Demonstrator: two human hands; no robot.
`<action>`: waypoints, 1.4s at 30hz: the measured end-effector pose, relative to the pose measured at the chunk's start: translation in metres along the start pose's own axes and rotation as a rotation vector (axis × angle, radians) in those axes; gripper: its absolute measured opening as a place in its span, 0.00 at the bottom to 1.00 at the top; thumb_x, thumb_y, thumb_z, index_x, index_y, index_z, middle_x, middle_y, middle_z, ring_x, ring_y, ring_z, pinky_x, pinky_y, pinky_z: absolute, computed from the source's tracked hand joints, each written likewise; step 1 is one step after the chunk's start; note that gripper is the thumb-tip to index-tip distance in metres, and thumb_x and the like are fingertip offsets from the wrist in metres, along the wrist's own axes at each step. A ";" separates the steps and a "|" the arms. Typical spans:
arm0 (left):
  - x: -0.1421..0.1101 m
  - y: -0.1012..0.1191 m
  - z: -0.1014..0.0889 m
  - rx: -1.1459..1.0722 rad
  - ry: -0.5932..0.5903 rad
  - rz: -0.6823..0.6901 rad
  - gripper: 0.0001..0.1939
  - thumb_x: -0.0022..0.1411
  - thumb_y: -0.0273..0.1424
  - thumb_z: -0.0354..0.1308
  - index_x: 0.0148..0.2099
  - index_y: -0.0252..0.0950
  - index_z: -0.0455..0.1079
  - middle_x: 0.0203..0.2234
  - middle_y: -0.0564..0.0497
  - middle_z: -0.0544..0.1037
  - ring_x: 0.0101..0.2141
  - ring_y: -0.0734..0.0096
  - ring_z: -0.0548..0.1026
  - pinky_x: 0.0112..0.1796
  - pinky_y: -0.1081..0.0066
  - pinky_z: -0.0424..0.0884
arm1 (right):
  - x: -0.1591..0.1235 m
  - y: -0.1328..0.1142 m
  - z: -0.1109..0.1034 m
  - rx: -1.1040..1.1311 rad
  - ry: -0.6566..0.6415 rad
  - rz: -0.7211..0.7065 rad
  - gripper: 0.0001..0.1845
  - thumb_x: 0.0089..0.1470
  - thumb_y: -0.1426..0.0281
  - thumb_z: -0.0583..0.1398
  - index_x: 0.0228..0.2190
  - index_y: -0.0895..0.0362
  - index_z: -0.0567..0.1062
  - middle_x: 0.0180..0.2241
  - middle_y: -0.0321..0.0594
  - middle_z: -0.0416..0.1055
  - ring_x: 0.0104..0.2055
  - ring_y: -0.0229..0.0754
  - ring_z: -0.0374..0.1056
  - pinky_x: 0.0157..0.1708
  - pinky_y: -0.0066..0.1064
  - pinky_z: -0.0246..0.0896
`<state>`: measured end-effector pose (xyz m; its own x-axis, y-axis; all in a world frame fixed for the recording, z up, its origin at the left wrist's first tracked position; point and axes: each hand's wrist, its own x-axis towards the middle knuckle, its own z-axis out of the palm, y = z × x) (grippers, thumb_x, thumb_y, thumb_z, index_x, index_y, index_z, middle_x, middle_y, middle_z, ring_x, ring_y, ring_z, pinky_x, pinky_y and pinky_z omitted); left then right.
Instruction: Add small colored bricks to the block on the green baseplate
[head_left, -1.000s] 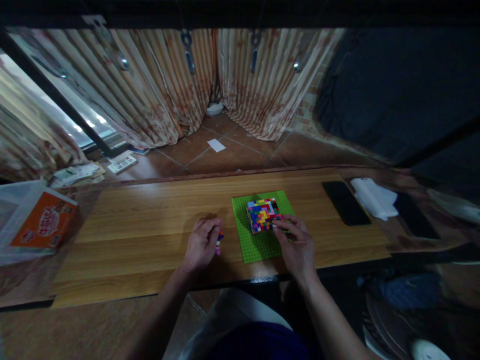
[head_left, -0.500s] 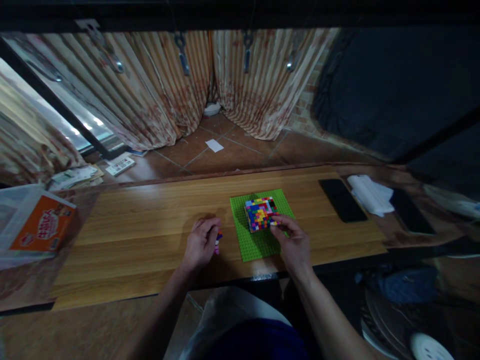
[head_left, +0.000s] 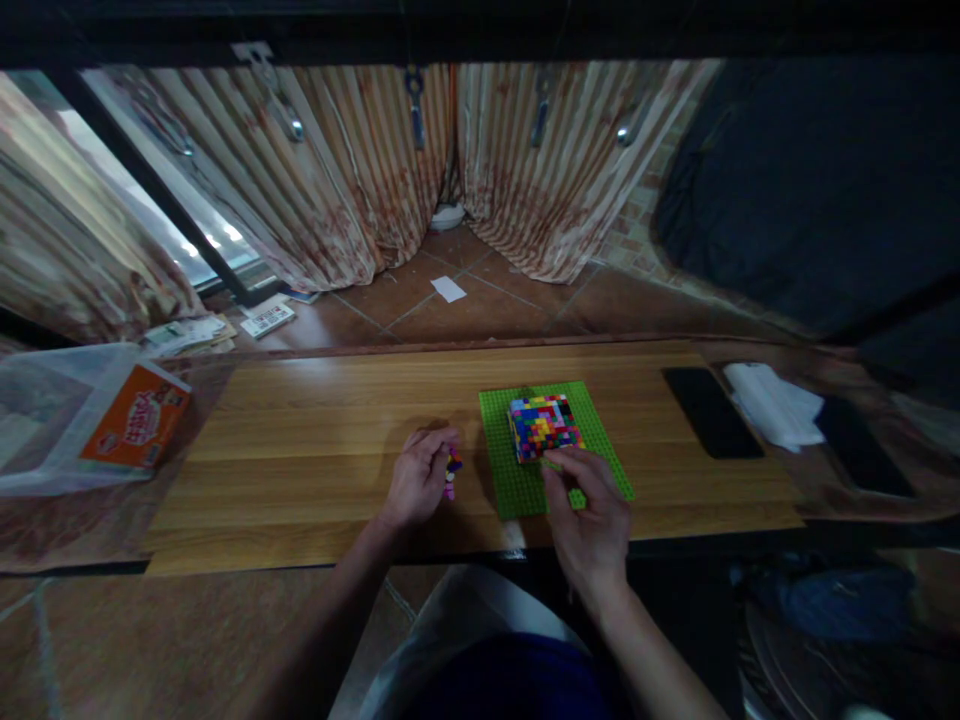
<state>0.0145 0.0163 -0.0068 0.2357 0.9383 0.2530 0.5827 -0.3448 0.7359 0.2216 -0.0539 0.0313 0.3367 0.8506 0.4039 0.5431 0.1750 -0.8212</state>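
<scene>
A low block of many-coloured building bricks (head_left: 541, 428) stands on a green studded baseplate (head_left: 517, 498). My right hand (head_left: 592, 510) is over the baseplate's near right part, close to the block's front edge. Its thumb and index finger are apart, with green showing between them and nothing visible held. To the left of the baseplate, my left hand (head_left: 420, 478) is low over the wooden board with curled fingers. Several small loose bricks (head_left: 451, 472), purple, pink and other colours, show at its fingertips; the hand partly hides them.
A clear plastic box (head_left: 67, 400) with an orange label stands at the far left. On the right lie a black flat device (head_left: 711, 412), white tissues (head_left: 769, 400) and another dark flat object (head_left: 862, 445). A booklet (head_left: 268, 319) is near the window.
My right hand has drawn back from the brick block towards me, and its fingers have parted. My left hand stays beside the baseplate. The whole view has shifted.
</scene>
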 end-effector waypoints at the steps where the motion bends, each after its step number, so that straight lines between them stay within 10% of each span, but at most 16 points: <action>1: 0.000 0.000 0.000 -0.001 -0.002 -0.004 0.14 0.68 0.30 0.45 0.49 0.39 0.70 0.39 0.48 0.78 0.43 0.65 0.74 0.46 0.62 0.71 | -0.004 -0.006 0.006 0.004 -0.072 -0.030 0.10 0.59 0.68 0.56 0.38 0.52 0.78 0.40 0.43 0.73 0.43 0.43 0.70 0.41 0.37 0.69; 6: 0.000 -0.003 0.000 -0.023 -0.007 0.008 0.15 0.68 0.29 0.45 0.50 0.40 0.70 0.39 0.48 0.78 0.43 0.64 0.74 0.46 0.61 0.71 | -0.018 -0.009 0.048 -0.004 -0.396 -0.151 0.14 0.60 0.73 0.53 0.41 0.52 0.77 0.39 0.42 0.73 0.42 0.41 0.70 0.44 0.35 0.68; 15: 0.000 -0.006 0.002 -0.008 0.000 0.049 0.16 0.67 0.27 0.44 0.51 0.38 0.69 0.37 0.49 0.79 0.43 0.65 0.74 0.48 0.61 0.70 | -0.004 0.004 0.080 -0.300 -0.602 -0.285 0.15 0.58 0.78 0.52 0.41 0.54 0.75 0.38 0.44 0.70 0.43 0.44 0.65 0.43 0.34 0.64; 42: 0.001 -0.003 0.001 0.020 0.048 0.063 0.14 0.69 0.31 0.46 0.50 0.38 0.71 0.37 0.48 0.79 0.41 0.66 0.74 0.45 0.64 0.71 | -0.008 -0.004 0.065 0.369 -0.388 0.360 0.12 0.58 0.62 0.54 0.37 0.55 0.74 0.31 0.37 0.73 0.28 0.38 0.67 0.30 0.30 0.64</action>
<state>0.0142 0.0184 -0.0092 0.2350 0.9147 0.3288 0.5836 -0.4032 0.7049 0.1661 -0.0293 0.0051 0.1083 0.9933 -0.0407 0.1243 -0.0542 -0.9908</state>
